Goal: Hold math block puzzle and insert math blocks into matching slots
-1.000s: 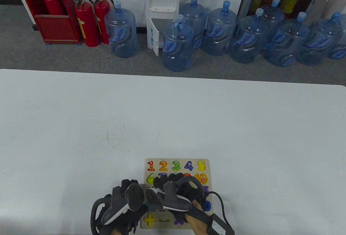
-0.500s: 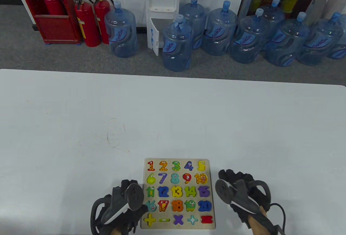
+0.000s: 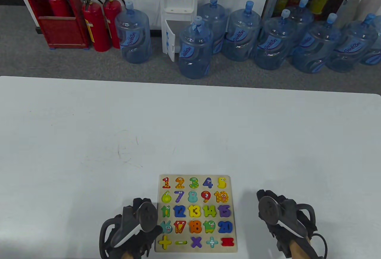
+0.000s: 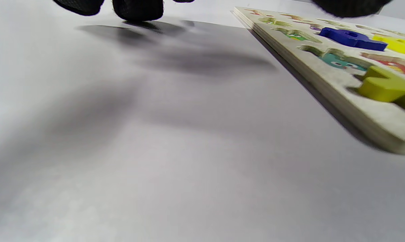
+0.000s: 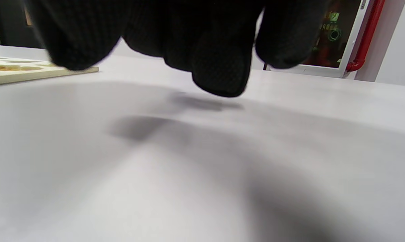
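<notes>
Table view has the math block puzzle sitting flat near the bottom center of the frame on the white table, and every slot I can see has a block in it: 1 to 5 across the top row, down to 20, with the yellow plus and the other operator signs along the bottom row. Left hand is at the board's lower left edge, right up against it, but whether the fingers actually touch or grip the board I can't tell. Right hand is off at the lower right of the frame, apart from the board, holding nothing. Right wrist view shows its gloved fingers curled loosely, just above the bare tabletop. Left wrist view has the board's edge at the right, fingertips up top.
</notes>
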Motion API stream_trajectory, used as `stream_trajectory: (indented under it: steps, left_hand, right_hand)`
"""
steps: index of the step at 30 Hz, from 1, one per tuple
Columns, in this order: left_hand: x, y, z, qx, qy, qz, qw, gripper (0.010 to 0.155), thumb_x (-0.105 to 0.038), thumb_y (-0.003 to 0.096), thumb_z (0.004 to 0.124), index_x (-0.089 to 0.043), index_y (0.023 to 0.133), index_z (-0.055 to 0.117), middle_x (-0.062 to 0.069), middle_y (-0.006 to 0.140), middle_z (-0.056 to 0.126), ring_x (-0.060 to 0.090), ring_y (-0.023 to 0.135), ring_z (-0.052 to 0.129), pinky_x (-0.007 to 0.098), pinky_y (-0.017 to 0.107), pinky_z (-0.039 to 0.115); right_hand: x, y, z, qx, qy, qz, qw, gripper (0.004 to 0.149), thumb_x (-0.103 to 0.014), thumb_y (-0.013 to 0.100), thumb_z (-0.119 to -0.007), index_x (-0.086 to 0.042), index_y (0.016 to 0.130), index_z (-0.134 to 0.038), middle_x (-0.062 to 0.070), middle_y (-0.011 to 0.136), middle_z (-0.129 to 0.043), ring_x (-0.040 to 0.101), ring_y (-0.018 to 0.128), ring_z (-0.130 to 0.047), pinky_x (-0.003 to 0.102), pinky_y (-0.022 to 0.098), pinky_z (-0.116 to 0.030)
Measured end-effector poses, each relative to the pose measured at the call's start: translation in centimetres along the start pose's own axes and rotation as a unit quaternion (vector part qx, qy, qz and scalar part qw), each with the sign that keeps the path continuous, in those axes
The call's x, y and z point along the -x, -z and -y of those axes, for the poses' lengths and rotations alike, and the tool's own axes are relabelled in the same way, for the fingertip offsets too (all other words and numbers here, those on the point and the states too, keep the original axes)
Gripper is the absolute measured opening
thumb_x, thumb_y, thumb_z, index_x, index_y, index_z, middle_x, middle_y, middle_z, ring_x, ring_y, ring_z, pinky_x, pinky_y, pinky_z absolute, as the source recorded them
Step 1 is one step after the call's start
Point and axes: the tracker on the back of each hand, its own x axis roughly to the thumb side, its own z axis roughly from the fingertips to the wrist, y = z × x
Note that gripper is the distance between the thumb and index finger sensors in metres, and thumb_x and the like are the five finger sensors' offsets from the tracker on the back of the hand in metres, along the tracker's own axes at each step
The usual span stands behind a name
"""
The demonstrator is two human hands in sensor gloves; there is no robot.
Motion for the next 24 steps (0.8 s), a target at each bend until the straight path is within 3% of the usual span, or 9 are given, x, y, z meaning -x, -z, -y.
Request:
stream_trajectory:
  steps: [12,24]
  left_hand:
    - [0.2,-0.2,0.0,-0.005,-0.009,-0.005,1.0,0.086,-0.058,0.0352,0.065,-0.022,0.105,0.031,0.008,0.11,0.028,0.045,0.104,0.048,0.068,0.071,0.053]
    - [-0.4,0.4,-0.1,0.011,0.015,0.007,1.0,0.086,-0.059,0.0356,0.065,-0.023,0.106,0.03,0.007,0.111,0.027,0.045,0.105,0.047,0.068,0.072,0.052]
  right_hand:
    - [-1.1,0.7,-1.7,-0.041,-0.011,0.022,0.999,0.07,-0.043,0.028,-0.077,-0.027,0.094,-0.061,0.002,0.099,-0.063,0.022,0.078,-0.084,0.046,0.064,-0.07]
    - [-1.0,-0.7,-2.5,-0.025,-0.037,0.014,0.999,0.07,-0.043,0.026,-0.077,-0.026,0.093,-0.063,0.004,0.098,-0.064,0.02,0.076,-0.086,0.045,0.061,-0.073]
